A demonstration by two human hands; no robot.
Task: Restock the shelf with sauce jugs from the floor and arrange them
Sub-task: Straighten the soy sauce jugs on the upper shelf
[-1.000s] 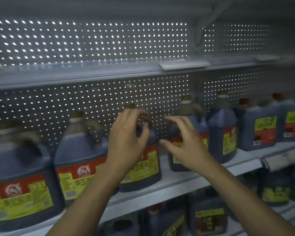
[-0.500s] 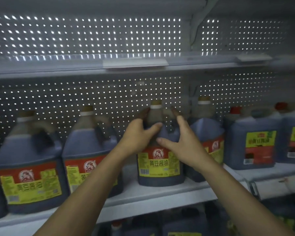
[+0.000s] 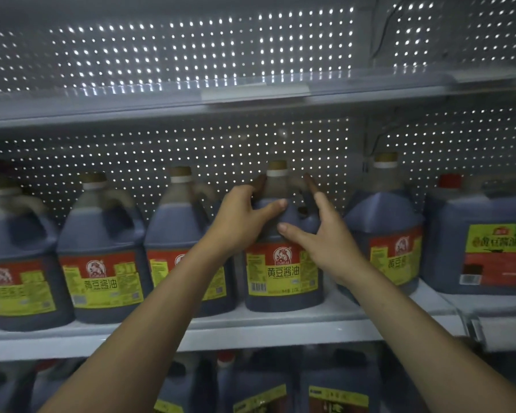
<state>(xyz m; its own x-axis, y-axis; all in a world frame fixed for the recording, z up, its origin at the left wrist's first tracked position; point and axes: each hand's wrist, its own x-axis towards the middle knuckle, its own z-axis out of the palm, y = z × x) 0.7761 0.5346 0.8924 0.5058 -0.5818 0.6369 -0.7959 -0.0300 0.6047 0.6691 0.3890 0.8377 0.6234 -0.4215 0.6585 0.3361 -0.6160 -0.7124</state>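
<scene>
A row of dark sauce jugs with red and yellow labels stands on the white shelf (image 3: 280, 326). The middle jug (image 3: 283, 272) faces me squarely, its gold cap at the top. My left hand (image 3: 242, 219) grips its left shoulder, thumb across the front and fingers round the back. My right hand (image 3: 325, 236) holds the right shoulder by the handle, thumb across the front, fingers reaching behind. Neighbouring jugs stand close on the left (image 3: 188, 248) and on the right (image 3: 385, 234).
Two more jugs (image 3: 102, 263) (image 3: 15, 272) fill the shelf's left end. A squarer jug with a red cap (image 3: 477, 242) stands at the right. The shelf above (image 3: 251, 99) hangs over the caps. More jugs (image 3: 337, 389) sit on the lower shelf. A perforated back panel is behind.
Both hands reached forward from in front of the jugs and closed round the shoulders of the middle jug. The view shifted left and nearer, so the jug now sits centred.
</scene>
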